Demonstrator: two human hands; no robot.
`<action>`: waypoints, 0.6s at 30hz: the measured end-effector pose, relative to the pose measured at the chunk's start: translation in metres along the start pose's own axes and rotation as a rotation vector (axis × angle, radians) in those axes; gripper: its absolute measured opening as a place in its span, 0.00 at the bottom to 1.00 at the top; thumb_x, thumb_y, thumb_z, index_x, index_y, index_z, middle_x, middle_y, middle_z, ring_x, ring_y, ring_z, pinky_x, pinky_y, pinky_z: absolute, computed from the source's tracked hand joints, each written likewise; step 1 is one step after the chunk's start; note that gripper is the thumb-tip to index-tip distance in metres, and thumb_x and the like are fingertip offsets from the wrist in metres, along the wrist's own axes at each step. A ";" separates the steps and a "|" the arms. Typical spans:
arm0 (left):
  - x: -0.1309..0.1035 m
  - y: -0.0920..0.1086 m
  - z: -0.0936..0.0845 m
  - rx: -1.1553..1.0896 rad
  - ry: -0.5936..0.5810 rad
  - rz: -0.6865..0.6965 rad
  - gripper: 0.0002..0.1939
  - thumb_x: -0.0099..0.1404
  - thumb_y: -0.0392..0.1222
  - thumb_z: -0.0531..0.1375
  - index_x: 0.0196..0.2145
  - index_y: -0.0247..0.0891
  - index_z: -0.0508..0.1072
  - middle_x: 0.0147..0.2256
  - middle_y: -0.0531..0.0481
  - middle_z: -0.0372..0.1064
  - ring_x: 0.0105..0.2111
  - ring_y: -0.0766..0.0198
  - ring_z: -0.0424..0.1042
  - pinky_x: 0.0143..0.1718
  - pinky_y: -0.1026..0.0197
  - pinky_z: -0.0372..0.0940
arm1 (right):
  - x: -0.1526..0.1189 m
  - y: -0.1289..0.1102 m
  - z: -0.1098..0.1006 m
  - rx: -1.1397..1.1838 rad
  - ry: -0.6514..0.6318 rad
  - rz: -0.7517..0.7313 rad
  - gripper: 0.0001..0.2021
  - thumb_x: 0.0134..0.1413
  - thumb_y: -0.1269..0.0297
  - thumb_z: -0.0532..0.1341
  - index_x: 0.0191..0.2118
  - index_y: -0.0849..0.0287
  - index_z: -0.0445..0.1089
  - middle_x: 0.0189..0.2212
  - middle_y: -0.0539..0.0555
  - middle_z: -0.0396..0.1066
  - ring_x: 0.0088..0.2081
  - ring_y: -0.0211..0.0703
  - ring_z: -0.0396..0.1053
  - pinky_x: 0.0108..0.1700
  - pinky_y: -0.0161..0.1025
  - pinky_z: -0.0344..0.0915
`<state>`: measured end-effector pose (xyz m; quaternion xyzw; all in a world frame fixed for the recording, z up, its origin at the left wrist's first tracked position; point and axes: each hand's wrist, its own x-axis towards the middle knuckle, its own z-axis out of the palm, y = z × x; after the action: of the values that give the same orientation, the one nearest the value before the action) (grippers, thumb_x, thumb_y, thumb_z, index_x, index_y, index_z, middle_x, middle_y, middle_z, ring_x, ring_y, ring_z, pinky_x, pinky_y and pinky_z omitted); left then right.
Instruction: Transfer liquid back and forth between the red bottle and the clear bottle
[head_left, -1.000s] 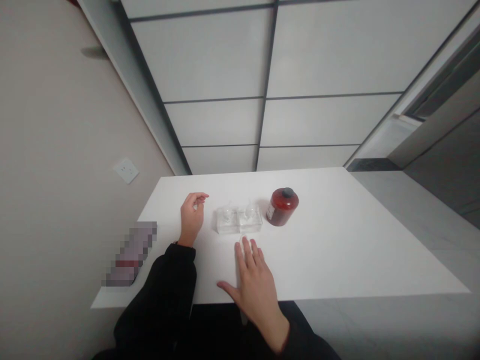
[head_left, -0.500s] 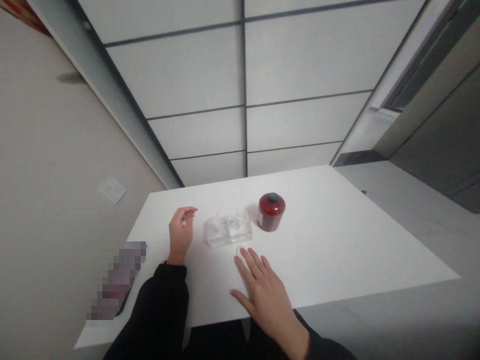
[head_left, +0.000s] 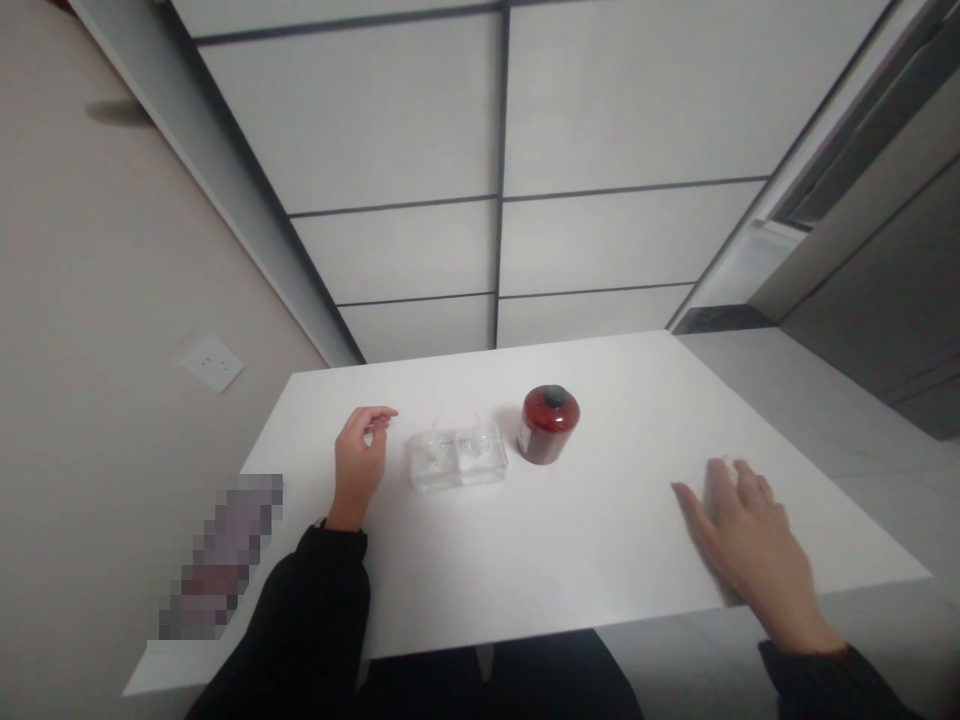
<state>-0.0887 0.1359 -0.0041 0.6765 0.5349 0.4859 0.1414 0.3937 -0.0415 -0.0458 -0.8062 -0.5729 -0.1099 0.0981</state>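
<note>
My left hand (head_left: 361, 455) rests loosely curled on the white table, just left of a clear two-part box (head_left: 457, 465). Its index finger points right, a gap shows between thumb and fingers, and I see nothing in it. Small clear round pieces, too faint to name, stand in the box. My right hand (head_left: 754, 525) lies low over the table's right side, thumb stretched away from the fingers. A small white thing (head_left: 727, 463) shows at its fingertips, mostly hidden under them. Between the hands stands a dark red bottle (head_left: 549, 428) with a black cap, apart from both.
The white table (head_left: 480, 560) has its front edge close to my body. A blurred-out flat item (head_left: 221, 560) lies by its left edge. The left wall carries a socket (head_left: 214, 363). White panelled doors (head_left: 585, 240) rise behind the table.
My right hand has moved far to the right, from in front of the box, and the small white thing under its fingers went along. My left hand, box and bottle stay in place; the view shifted slightly.
</note>
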 end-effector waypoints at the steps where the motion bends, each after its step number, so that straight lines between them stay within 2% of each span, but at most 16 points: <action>1: 0.000 0.000 0.000 0.000 -0.001 -0.002 0.15 0.77 0.52 0.62 0.43 0.35 0.77 0.42 0.48 0.78 0.42 0.58 0.78 0.47 0.50 0.75 | -0.001 -0.006 -0.001 -0.005 0.005 -0.009 0.42 0.75 0.43 0.39 0.68 0.82 0.61 0.67 0.88 0.58 0.69 0.85 0.57 0.61 0.73 0.65; 5: -0.001 0.001 0.001 0.001 -0.011 -0.011 0.14 0.77 0.51 0.62 0.43 0.35 0.77 0.42 0.47 0.78 0.42 0.59 0.78 0.48 0.50 0.76 | -0.013 -0.036 -0.009 -0.022 0.021 -0.055 0.41 0.76 0.45 0.43 0.67 0.88 0.59 0.65 0.95 0.56 0.68 0.91 0.58 0.58 0.74 0.68; 7: -0.001 0.001 0.002 0.001 -0.013 -0.016 0.14 0.77 0.51 0.63 0.44 0.35 0.77 0.43 0.47 0.78 0.42 0.58 0.78 0.48 0.50 0.76 | -0.022 -0.056 -0.012 -0.018 0.044 -0.071 0.40 0.76 0.46 0.45 0.68 0.87 0.58 0.66 0.94 0.56 0.68 0.91 0.59 0.59 0.73 0.69; 9: -0.002 0.002 0.002 -0.001 -0.016 -0.019 0.14 0.77 0.50 0.63 0.44 0.35 0.77 0.43 0.47 0.78 0.42 0.58 0.78 0.48 0.49 0.76 | -0.035 -0.083 -0.013 0.020 0.077 -0.093 0.39 0.77 0.47 0.46 0.73 0.83 0.52 0.68 0.91 0.55 0.69 0.89 0.58 0.59 0.73 0.69; 11: -0.002 0.002 0.002 -0.003 -0.019 -0.019 0.14 0.77 0.50 0.63 0.45 0.35 0.77 0.43 0.47 0.78 0.43 0.58 0.78 0.48 0.49 0.76 | -0.053 -0.119 -0.014 0.106 0.102 -0.156 0.40 0.77 0.48 0.46 0.78 0.76 0.38 0.72 0.87 0.50 0.71 0.88 0.53 0.61 0.75 0.68; 13: -0.003 0.001 0.003 -0.004 -0.020 -0.019 0.14 0.77 0.50 0.63 0.45 0.35 0.77 0.44 0.47 0.78 0.43 0.58 0.78 0.48 0.49 0.76 | -0.076 -0.164 -0.015 0.229 0.089 -0.262 0.45 0.76 0.43 0.48 0.79 0.70 0.27 0.75 0.84 0.41 0.73 0.89 0.49 0.62 0.77 0.66; 15: -0.003 0.000 0.004 -0.005 -0.018 -0.020 0.13 0.77 0.50 0.63 0.47 0.36 0.77 0.45 0.46 0.78 0.44 0.58 0.79 0.48 0.49 0.76 | -0.103 -0.214 -0.019 0.348 0.022 -0.347 0.52 0.71 0.38 0.53 0.80 0.69 0.26 0.77 0.80 0.35 0.74 0.88 0.46 0.63 0.77 0.66; 18: -0.003 -0.002 0.005 -0.002 -0.017 -0.023 0.14 0.77 0.49 0.63 0.49 0.36 0.77 0.47 0.45 0.77 0.45 0.57 0.79 0.49 0.49 0.76 | -0.136 -0.282 -0.028 0.447 -0.114 -0.466 0.64 0.61 0.32 0.64 0.79 0.75 0.28 0.76 0.81 0.32 0.76 0.87 0.38 0.66 0.76 0.64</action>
<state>-0.0859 0.1352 -0.0092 0.6746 0.5409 0.4788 0.1521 0.0822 -0.0808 -0.0493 -0.6169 -0.7564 0.0446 0.2127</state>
